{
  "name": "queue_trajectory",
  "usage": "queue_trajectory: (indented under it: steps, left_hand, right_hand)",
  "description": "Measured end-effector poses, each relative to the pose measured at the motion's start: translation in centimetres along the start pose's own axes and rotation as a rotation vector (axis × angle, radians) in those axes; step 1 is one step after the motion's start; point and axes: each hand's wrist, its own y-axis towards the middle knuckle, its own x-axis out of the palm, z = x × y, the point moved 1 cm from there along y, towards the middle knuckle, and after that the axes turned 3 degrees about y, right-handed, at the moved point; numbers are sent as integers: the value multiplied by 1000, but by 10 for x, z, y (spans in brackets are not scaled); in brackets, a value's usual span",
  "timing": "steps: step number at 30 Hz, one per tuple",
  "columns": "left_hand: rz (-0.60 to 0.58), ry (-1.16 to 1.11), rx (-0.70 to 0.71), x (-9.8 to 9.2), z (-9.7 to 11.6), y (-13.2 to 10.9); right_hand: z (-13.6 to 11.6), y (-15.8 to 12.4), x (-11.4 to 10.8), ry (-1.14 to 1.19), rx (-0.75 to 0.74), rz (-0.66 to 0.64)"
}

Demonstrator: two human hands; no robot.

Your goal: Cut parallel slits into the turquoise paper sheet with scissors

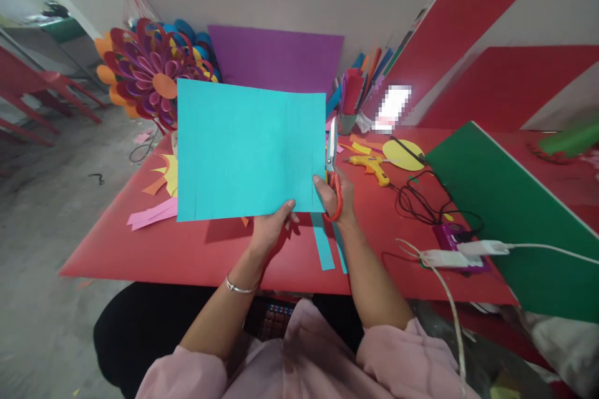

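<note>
Turquoise sheet, centre of frame, long axis left-to-right: lower edge is pinched by the left hand, lower-right corner by the right hand, in which red-handled scissors are also gripped, blades upward beside the right edge.

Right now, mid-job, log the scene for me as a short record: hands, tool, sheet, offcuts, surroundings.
Left hand: at the bottom edge of the turquoise sheet
Right hand: holds red-handled scissors, thumb on the sheet
Blades: pointing away from the person, by the sheet's right edge
Strips: two turquoise strips below the sheet
Right side: yellow glue gun, yellow paper oval
Behind: purple sheet, multicoloured paper flower
</note>
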Motion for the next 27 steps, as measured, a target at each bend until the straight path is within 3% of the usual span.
queue_trajectory:
  steps: [11, 19, 23, 27]
  left_hand:
    - [31, -13, 68, -2, -9, 0]
    - [49, -24, 39, 1, -5, 0]
    - [83, -38, 38, 1, -3, -1]
    - [88, -53, 55, 3, 0, 0]
  right_hand:
    - [-8, -6, 1, 80, 44, -94]
    - [-8, -7, -1, -48, 38, -4]
    - [-17, -39, -21, -35, 220, 59]
    - [-30, -94, -41, 184, 370, -62]
